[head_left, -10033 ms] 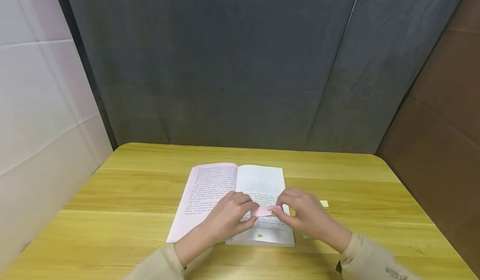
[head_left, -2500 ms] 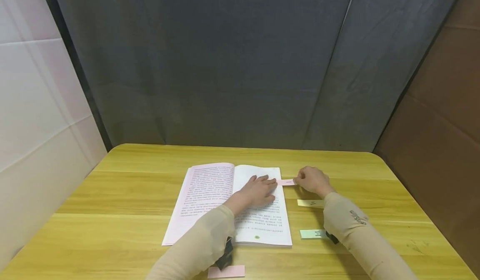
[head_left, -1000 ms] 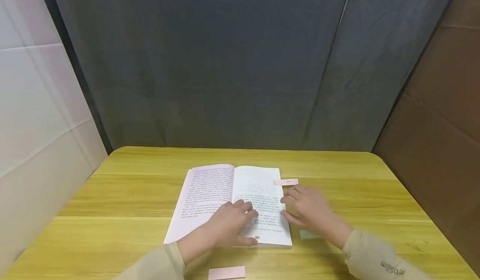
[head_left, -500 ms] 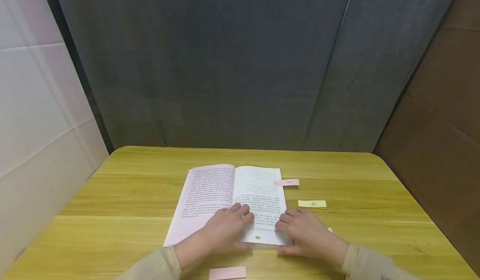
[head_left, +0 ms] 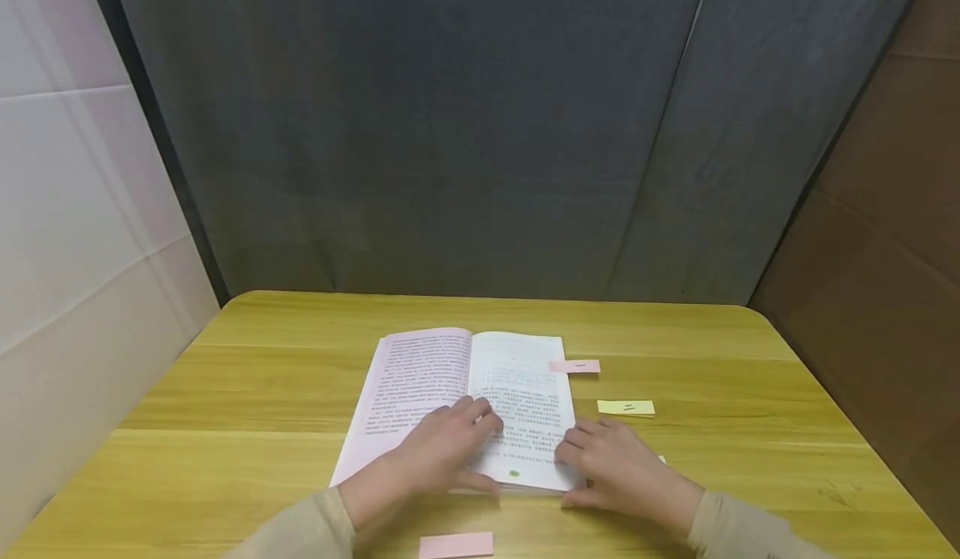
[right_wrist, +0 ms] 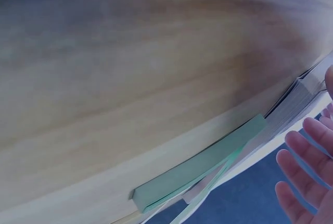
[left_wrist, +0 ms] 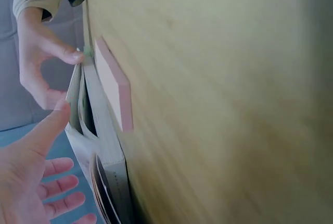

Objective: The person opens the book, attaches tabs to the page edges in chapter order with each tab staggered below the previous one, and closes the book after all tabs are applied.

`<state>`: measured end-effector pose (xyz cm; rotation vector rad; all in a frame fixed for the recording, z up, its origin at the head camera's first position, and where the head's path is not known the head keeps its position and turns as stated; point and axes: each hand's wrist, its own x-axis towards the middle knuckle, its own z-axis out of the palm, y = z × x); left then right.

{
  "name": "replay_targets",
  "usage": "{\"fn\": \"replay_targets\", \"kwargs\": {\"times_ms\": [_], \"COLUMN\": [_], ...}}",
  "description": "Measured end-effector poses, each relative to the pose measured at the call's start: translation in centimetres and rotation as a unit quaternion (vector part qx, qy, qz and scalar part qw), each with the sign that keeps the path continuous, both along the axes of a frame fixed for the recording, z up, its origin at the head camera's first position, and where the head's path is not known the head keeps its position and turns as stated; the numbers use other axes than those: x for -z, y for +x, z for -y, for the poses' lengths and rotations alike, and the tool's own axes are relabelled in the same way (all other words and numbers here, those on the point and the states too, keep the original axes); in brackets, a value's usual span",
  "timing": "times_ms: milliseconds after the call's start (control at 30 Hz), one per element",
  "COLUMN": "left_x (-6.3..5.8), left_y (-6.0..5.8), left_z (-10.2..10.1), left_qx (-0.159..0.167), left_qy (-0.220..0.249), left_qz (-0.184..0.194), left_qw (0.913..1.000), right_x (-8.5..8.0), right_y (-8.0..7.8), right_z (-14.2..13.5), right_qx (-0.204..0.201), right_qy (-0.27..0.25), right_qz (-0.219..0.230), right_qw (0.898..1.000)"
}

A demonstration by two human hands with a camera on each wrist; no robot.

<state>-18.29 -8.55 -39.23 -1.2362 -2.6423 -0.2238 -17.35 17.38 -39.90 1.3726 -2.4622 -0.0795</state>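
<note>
An open book (head_left: pixel 517 401) lies on the wooden table. My left hand (head_left: pixel 442 451) is over the lower right page, fingers spread, thumb by the bottom edge. At the lower right corner, my right hand (head_left: pixel 618 471) holds the book's pages, fingers above and thumb at the bottom edge. The left wrist view shows gaps between the pages there. A pink sticky tab (head_left: pixel 576 366) juts from the right page's upper edge. Beside the book lies a yellow sticky-note pad (head_left: pixel 626 408). A green sticky-note pad (right_wrist: pixel 203 161) is mostly hidden behind the right hand in the head view.
A pink sticky-note pad (head_left: pixel 456 545) lies at the near side of the table (head_left: pixel 262 426), in front of the book. A dark grey panel (head_left: pixel 450 126) rises behind the table, a white one (head_left: pixel 82 209) at the left, a brown one (head_left: pixel 885 209) at the right.
The pink tab, earlier pinched in my hands, now sticks to the right page's edge. My left hand has come down the page. My right hand has moved from the tab to the lower corner.
</note>
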Motion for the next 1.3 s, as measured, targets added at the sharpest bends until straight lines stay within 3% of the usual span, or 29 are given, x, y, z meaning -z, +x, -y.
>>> {"fn": "replay_targets", "kwargs": {"times_ms": [200,333,533,667,767,933,1167,1300], "left_x": [-0.5,-0.9,-1.2,-1.5,-1.9,-2.6,-2.8,-2.7], "left_y": [0.0,0.3,0.9,1.5,1.8,2.0,1.9,1.9], "left_z": [0.9,1.5,1.8,1.7,1.7,2.1,3.2,3.6], "left_qx": [0.001,0.017,0.071,0.103,0.110,0.081,0.020,-0.019], "left_qy": [0.034,0.039,0.006,-0.026,-0.047,-0.079,-0.100,-0.134], "left_qz": [0.018,-0.002,-0.080,-0.146,-0.193,-0.227,-0.225,-0.219], "left_qw": [0.9993,0.9991,0.9943,0.9835,0.9740,0.9674,0.9690,0.9664], "right_x": [0.1,0.0,-0.1,0.0,0.1,0.2,0.1,0.2], "right_y": [0.1,0.2,0.2,0.0,0.0,-0.1,-0.1,-0.1], "right_z": [-0.3,-0.5,-0.5,-0.5,-0.5,-0.4,-0.4,-0.5], "right_qx": [-0.007,-0.008,-0.009,-0.011,-0.010,-0.009,-0.012,-0.012], "right_qy": [-0.027,-0.042,-0.025,-0.006,0.001,0.004,0.000,-0.002], "right_qz": [-0.006,-0.005,-0.015,-0.024,-0.026,-0.016,-0.013,-0.015], "right_qw": [1.000,0.999,1.000,1.000,1.000,1.000,1.000,1.000]}}
